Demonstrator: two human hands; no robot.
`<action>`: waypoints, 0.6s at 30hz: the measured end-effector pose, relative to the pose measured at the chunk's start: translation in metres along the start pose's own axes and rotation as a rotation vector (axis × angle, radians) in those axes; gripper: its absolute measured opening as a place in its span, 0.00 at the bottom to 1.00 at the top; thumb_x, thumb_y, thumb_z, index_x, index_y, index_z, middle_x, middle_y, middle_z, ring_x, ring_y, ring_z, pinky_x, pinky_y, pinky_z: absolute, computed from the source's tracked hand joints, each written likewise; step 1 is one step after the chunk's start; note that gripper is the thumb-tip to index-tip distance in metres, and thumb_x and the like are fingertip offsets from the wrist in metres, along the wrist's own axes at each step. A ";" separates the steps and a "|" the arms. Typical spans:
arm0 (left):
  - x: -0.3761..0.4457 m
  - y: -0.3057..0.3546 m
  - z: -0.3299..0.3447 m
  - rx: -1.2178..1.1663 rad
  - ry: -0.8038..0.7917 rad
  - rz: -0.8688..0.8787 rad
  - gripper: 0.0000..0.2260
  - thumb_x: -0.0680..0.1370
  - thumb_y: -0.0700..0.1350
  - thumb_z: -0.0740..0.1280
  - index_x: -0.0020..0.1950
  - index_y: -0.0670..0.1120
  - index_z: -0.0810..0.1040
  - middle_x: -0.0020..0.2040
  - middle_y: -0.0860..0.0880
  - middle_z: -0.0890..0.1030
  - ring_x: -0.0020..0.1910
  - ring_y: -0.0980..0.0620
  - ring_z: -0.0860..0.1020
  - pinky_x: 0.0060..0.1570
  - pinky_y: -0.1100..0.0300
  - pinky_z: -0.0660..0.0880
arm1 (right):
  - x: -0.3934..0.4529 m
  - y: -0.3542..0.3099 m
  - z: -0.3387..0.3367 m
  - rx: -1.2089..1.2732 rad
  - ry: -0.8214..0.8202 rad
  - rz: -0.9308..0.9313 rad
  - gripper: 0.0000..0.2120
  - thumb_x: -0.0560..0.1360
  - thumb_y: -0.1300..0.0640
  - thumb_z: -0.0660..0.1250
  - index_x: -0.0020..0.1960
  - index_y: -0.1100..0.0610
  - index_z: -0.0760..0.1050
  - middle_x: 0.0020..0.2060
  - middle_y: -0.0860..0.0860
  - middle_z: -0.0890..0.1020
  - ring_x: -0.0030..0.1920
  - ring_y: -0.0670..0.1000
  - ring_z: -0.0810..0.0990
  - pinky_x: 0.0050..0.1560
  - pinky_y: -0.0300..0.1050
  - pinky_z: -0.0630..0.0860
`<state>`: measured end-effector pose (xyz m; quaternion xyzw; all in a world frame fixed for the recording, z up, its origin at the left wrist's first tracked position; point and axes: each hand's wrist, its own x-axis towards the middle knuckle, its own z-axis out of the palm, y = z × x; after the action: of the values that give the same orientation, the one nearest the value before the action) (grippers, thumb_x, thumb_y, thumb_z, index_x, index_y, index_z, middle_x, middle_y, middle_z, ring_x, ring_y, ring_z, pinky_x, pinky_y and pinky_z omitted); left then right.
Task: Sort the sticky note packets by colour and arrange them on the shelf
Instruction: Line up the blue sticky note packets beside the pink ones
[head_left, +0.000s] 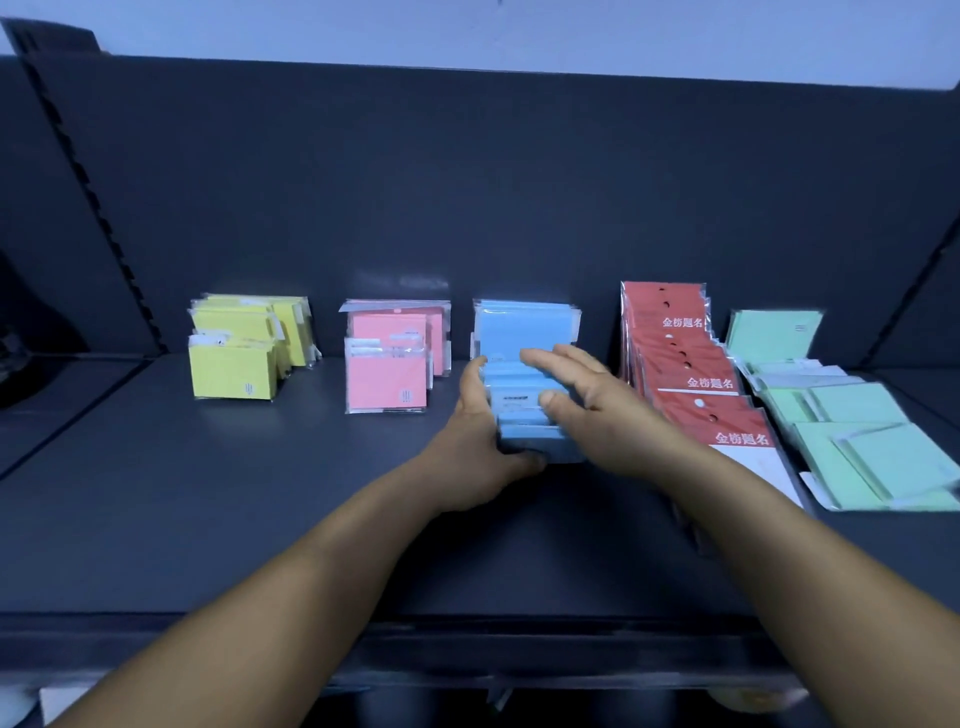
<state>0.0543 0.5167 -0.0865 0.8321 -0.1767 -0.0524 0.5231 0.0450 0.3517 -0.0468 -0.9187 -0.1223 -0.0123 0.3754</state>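
While the left hand (480, 415) grips the row of plastic-wrapped blue sticky note packets (524, 338), the right hand (587, 400) rests spread at their 3 o'clock side.

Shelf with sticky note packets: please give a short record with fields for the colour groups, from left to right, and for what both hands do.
shelf: dark
order: yellow packets, pink packets, blue packets, red packets, green packets
left hand: grips the blue row's left side
right hand: fingers spread over the blue row
green group: lying flat, loosely spread
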 end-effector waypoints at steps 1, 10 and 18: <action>0.000 0.000 0.001 -0.013 0.006 -0.004 0.46 0.64 0.48 0.74 0.71 0.60 0.45 0.64 0.51 0.68 0.62 0.50 0.74 0.59 0.51 0.76 | 0.002 0.001 -0.001 0.033 0.024 0.007 0.21 0.79 0.55 0.62 0.69 0.39 0.68 0.72 0.46 0.65 0.71 0.46 0.66 0.71 0.41 0.61; -0.001 0.003 -0.002 -0.046 0.089 -0.022 0.47 0.70 0.40 0.74 0.75 0.55 0.44 0.64 0.54 0.69 0.59 0.54 0.74 0.59 0.58 0.75 | 0.011 -0.004 -0.008 -0.064 0.281 -0.096 0.13 0.68 0.57 0.76 0.36 0.44 0.74 0.47 0.46 0.70 0.49 0.49 0.74 0.52 0.42 0.73; 0.003 -0.001 -0.003 0.013 0.143 -0.062 0.41 0.64 0.48 0.73 0.71 0.58 0.55 0.66 0.53 0.72 0.62 0.53 0.74 0.64 0.51 0.72 | 0.019 -0.010 -0.028 0.455 0.185 -0.030 0.09 0.77 0.61 0.66 0.39 0.52 0.72 0.33 0.51 0.76 0.36 0.51 0.71 0.40 0.44 0.68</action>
<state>0.0583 0.5185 -0.0858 0.8421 -0.1134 -0.0078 0.5272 0.0626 0.3437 -0.0178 -0.8035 -0.1005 -0.0740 0.5820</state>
